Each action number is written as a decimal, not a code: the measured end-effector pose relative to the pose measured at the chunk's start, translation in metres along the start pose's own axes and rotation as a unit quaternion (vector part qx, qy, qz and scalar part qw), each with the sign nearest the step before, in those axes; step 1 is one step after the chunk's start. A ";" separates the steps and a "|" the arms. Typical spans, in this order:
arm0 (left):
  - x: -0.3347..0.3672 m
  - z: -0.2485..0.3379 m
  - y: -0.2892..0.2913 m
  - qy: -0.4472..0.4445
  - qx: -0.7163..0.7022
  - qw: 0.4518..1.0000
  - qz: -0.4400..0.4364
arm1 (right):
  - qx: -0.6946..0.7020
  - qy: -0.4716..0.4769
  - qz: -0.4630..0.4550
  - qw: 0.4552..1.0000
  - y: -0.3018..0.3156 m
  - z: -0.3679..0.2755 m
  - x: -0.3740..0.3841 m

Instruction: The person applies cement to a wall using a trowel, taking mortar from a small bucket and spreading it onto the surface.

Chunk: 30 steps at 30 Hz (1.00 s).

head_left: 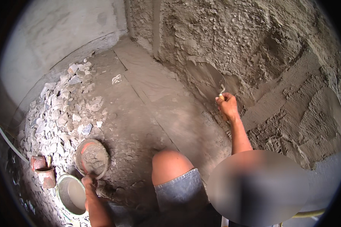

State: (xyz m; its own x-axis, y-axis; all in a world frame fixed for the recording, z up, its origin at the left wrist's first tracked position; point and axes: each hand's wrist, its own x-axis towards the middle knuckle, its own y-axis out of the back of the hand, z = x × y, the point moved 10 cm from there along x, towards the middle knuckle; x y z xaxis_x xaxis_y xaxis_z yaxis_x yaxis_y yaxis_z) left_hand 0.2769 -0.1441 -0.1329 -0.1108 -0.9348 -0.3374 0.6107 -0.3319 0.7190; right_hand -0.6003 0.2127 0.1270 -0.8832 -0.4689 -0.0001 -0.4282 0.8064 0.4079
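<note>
My right hand (227, 106) grips the handle of a trowel (210, 77), whose blade lies flat against the rough grey plastered wall (276, 56) and is smeared with wet mortar. My left hand (89, 182) reaches down to the floor and rests on the near rim of a round pan of mortar (92, 158). My bent knee (168, 164) in denim shorts sits between the two arms.
A metal bowl (71, 195) lies beside the left hand, just below the pan. Two reddish cups (43, 170) stand at the far left. A heap of broken stone rubble (62, 109) covers the floor on the left. A dusty floor (151, 109) runs to the wall.
</note>
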 end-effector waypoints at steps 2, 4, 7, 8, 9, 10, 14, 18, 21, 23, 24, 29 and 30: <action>-0.010 -0.038 -0.013 0.260 -0.321 0.908 0.076 | 0.008 0.000 0.017 1.000 0.032 -0.009 -0.019; 0.006 -0.053 -0.029 0.253 -0.347 0.903 0.001 | 0.050 -0.023 -0.005 0.998 0.059 -0.011 -0.036; -0.017 -0.035 -0.050 0.313 -0.452 0.828 -0.111 | 0.061 -0.028 -0.006 0.998 0.103 -0.028 -0.077; -0.019 -0.035 -0.051 0.316 -0.451 0.827 -0.113 | 0.074 -0.036 -0.007 0.997 0.119 -0.033 -0.094; -0.015 -0.022 -0.054 0.286 -0.485 0.818 -0.120 | 0.063 -0.030 0.002 0.998 0.140 -0.037 -0.110; -0.011 -0.006 -0.058 0.257 -0.518 0.806 -0.127 | 0.051 -0.022 0.010 0.998 0.157 -0.044 -0.127; 0.000 0.011 -0.049 0.255 -0.571 0.776 -0.082 | -0.068 0.026 0.113 0.991 0.175 -0.059 -0.195; -0.002 0.029 -0.059 0.201 -0.566 0.798 -0.034 | -0.037 0.025 0.038 0.998 0.129 -0.021 -0.219; -0.020 0.051 -0.054 0.182 -0.540 0.822 0.009 | -0.179 0.014 -0.038 0.983 0.068 0.003 -0.220; -0.046 0.066 -0.040 0.169 -0.528 0.831 0.042 | -0.218 0.064 -0.067 0.972 0.018 0.002 -0.226; -0.060 0.069 -0.032 0.165 -0.522 0.835 0.050 | -0.244 0.081 -0.098 0.961 -0.014 -0.003 -0.231; -0.115 0.145 -0.030 0.138 -0.506 0.849 0.066 | -0.274 0.200 -0.228 0.913 -0.122 -0.029 -0.241; -0.123 0.176 -0.035 0.106 -0.470 0.875 0.055 | -0.278 0.149 -0.266 0.911 -0.131 -0.039 -0.242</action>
State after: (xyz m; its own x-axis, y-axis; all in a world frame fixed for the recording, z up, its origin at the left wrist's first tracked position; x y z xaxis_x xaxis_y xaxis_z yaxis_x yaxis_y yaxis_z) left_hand 0.1310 -0.0398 -0.0102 0.0768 -0.8770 -0.4743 0.9943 0.1028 -0.0291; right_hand -0.3234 0.2065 0.1094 -0.4532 -0.8834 -0.1189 -0.5437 0.1683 0.8223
